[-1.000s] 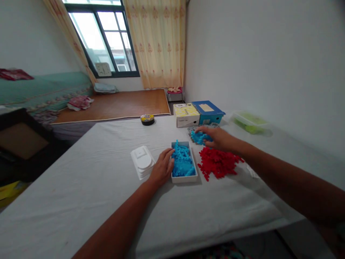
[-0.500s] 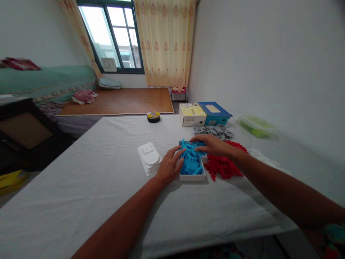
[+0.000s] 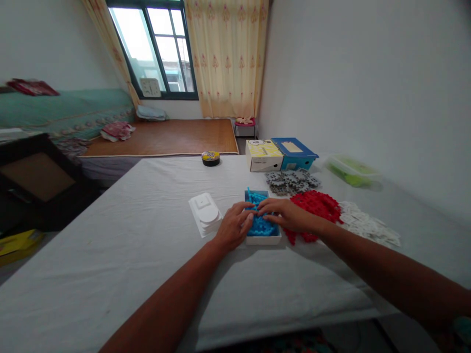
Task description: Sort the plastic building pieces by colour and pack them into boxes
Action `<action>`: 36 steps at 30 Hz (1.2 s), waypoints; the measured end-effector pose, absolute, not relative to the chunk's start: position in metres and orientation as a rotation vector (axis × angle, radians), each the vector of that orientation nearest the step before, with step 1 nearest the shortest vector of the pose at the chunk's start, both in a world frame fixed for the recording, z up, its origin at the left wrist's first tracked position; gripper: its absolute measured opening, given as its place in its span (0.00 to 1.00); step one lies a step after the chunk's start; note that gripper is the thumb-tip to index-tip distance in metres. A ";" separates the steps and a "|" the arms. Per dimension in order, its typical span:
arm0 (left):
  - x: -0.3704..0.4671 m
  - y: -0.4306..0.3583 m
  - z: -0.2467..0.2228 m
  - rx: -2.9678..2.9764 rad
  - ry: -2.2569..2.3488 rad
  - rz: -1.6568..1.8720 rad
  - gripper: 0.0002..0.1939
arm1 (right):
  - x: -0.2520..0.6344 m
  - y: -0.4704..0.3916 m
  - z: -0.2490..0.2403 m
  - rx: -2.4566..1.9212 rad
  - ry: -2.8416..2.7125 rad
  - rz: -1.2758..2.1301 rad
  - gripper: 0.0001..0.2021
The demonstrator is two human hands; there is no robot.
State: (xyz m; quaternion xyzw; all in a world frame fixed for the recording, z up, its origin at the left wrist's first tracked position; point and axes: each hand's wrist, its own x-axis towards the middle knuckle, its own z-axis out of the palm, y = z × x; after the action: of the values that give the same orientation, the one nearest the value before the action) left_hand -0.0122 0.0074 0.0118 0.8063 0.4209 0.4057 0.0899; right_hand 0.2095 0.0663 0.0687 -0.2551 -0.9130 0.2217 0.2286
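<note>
Small bright-blue plastic pieces [image 3: 262, 229] fill a white open box [image 3: 263, 240] at the middle of the table. My left hand [image 3: 235, 223] lies over the box's left edge, its fingers stretched across the pieces. From the right, my right hand [image 3: 289, 213] reaches over the box with fingers apart, the tips touching the blue pieces. Neither hand visibly holds a piece. Right of the box, partly under my right hand, spreads a heap of red pieces [image 3: 318, 205]. White stacked plastic trays [image 3: 206, 212] lie just left of my left hand.
Behind the red heap lie grey pieces [image 3: 292, 181], with white pieces [image 3: 366, 224] farther right. A yellow box [image 3: 265, 159] and a blue box [image 3: 296, 153] stand at the back. Near the wall is a clear container [image 3: 353, 171]; a round tin [image 3: 210, 158] sits at the far edge.
My right hand has moved down and nearer, from the box's far end to its middle. The blue pieces lie flatter and lower in the box. My left hand has barely shifted.
</note>
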 end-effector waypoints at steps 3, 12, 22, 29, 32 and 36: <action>-0.012 0.006 0.014 2.426 1.202 1.135 0.18 | 0.204 0.081 0.068 -0.797 -2.475 0.486 0.09; -0.016 0.004 0.017 2.452 1.215 1.091 0.18 | 0.151 0.157 0.062 -0.576 -2.805 0.028 0.16; -0.015 0.005 0.015 2.491 1.223 1.076 0.17 | 0.181 0.169 0.077 -0.521 -2.797 0.088 0.09; -0.019 0.002 0.024 2.472 1.211 1.241 0.16 | 0.200 0.146 0.060 -0.627 -2.625 0.144 0.13; -0.016 0.002 0.023 2.527 1.160 1.167 0.15 | 0.197 0.136 0.055 -0.573 -2.656 0.222 0.11; -0.014 0.002 0.023 2.534 1.178 1.118 0.15 | 0.191 0.131 0.053 -0.624 -2.594 0.218 0.10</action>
State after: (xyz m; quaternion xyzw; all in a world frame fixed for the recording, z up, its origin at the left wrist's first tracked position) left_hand -0.0141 0.0022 0.0225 0.8402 0.3904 0.3706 0.0659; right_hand 0.1910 0.1309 0.0526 -0.2269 -0.9430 0.0791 0.2303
